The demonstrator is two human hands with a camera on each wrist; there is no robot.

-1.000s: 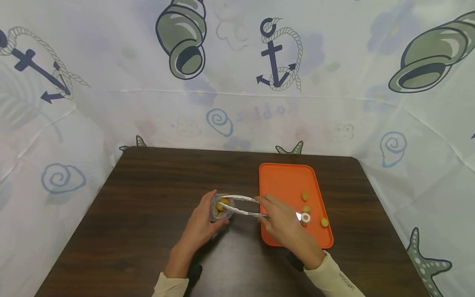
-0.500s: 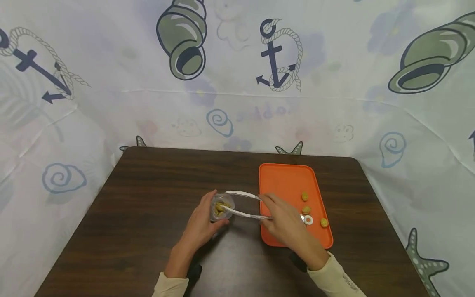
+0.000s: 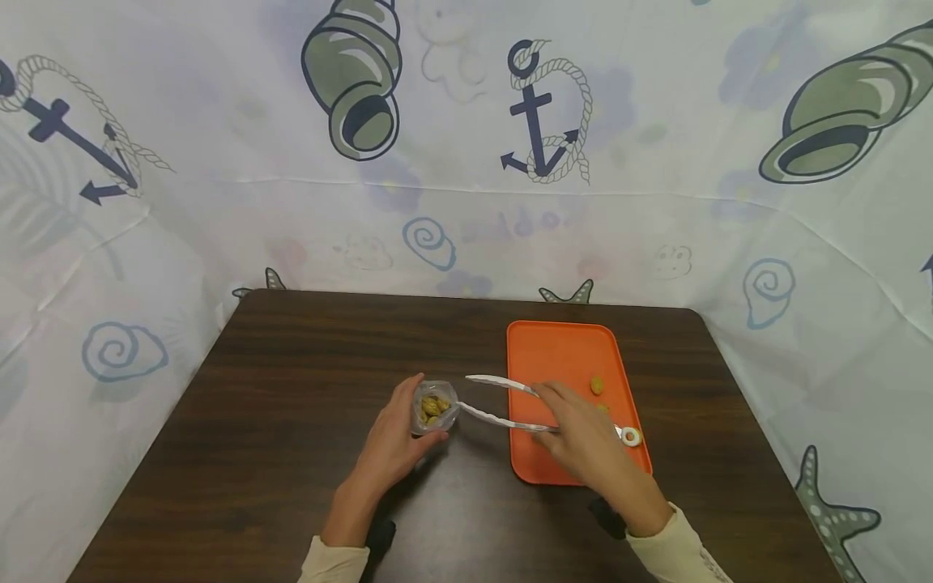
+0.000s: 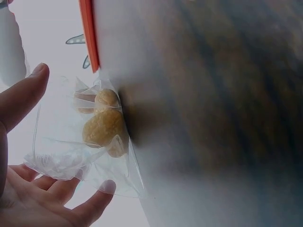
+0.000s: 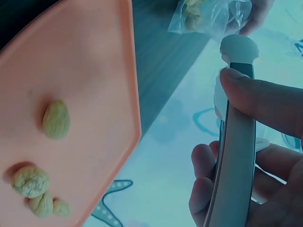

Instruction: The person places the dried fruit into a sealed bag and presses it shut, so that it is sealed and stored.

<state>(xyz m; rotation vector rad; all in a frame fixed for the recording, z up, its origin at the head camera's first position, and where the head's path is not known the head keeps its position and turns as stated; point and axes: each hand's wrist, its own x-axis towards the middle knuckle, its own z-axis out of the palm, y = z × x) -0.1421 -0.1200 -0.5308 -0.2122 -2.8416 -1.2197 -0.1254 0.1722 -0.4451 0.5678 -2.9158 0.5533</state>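
Note:
My left hand [image 3: 394, 441] holds a clear plastic bag [image 3: 425, 427] at its left side, thumb and fingers spread around it. The bag stands on the table with its mouth up, and several yellow-brown nuts like peeled chestnuts [image 4: 103, 127] lie inside it. In my right hand [image 3: 594, 453] is a pair of metal tongs [image 5: 234, 156] with white tips, gripped along the arms. The tongs' arms stand apart with nothing between them, tips pointing left, just right of the bag. More of these chestnuts [image 5: 56, 119] lie on an orange tray [image 3: 543, 348], partly beneath my right hand.
The dark wood table [image 3: 321, 348] carries the tray on its right side. A pale cloth [image 3: 466, 202] printed with shells and anchors hangs behind and beside the table.
My right hand has drawn the tongs rightward, out from over the bag's mouth, and their tips have spread apart. My left hand and the bag have stayed in place.

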